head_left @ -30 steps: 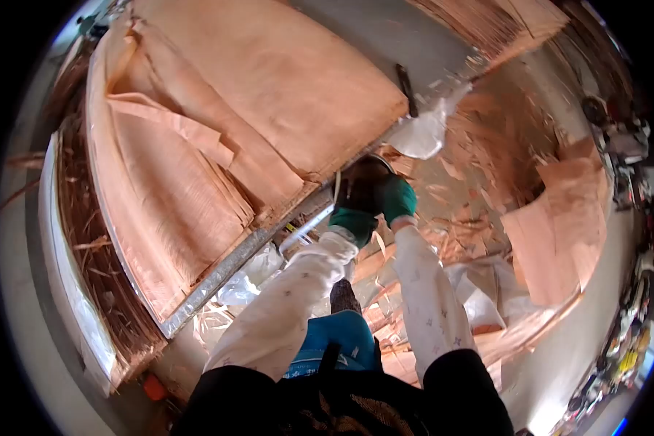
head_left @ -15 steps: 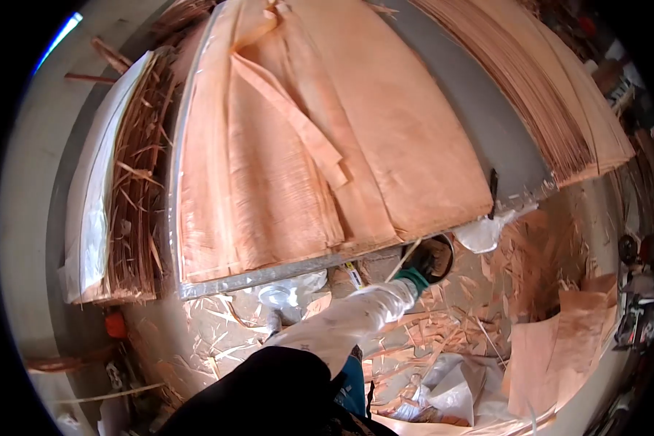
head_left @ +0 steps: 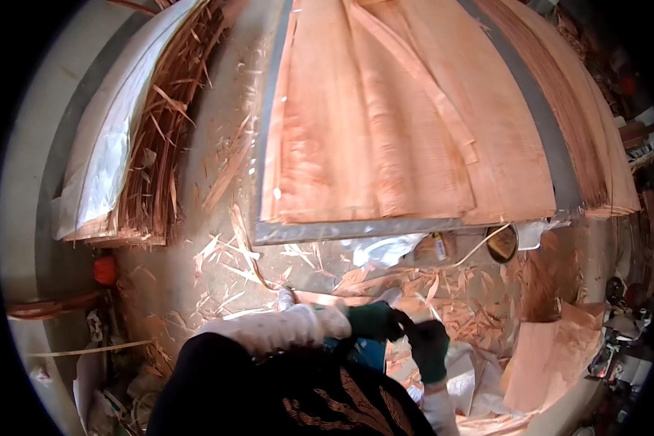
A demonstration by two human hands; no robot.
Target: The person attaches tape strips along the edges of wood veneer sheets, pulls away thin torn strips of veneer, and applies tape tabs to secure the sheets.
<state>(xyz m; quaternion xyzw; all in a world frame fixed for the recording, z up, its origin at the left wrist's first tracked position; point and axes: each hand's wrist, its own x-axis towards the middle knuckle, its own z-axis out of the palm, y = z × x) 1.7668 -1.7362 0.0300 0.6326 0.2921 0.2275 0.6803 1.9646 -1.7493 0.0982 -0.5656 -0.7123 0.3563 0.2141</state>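
Observation:
My left hand (head_left: 373,320), in a dark green glove with a white sleeve, is in front of my body, below the near edge of the veneer stack. My right hand (head_left: 426,347), gloved the same way, comes up from the lower right and meets it. The dark fingertips of both hands are drawn together. What they hold, if anything, is too dark and small to make out. Ahead lies a stack of thin reddish wood veneer sheets (head_left: 414,167), with a loose veneer strip (head_left: 421,76) across its wrinkled top.
Another veneer stack (head_left: 563,102) is at right. A ragged-edged stack (head_left: 149,152) with plastic wrap stands at left. Veneer scraps (head_left: 298,254) litter the floor. A round dark container (head_left: 502,244) sits by the table edge. Veneer pieces (head_left: 545,363) lean at lower right.
My left hand has drawn back from the round container to in front of my body. My right hand has come into view beside it. The view has shifted left.

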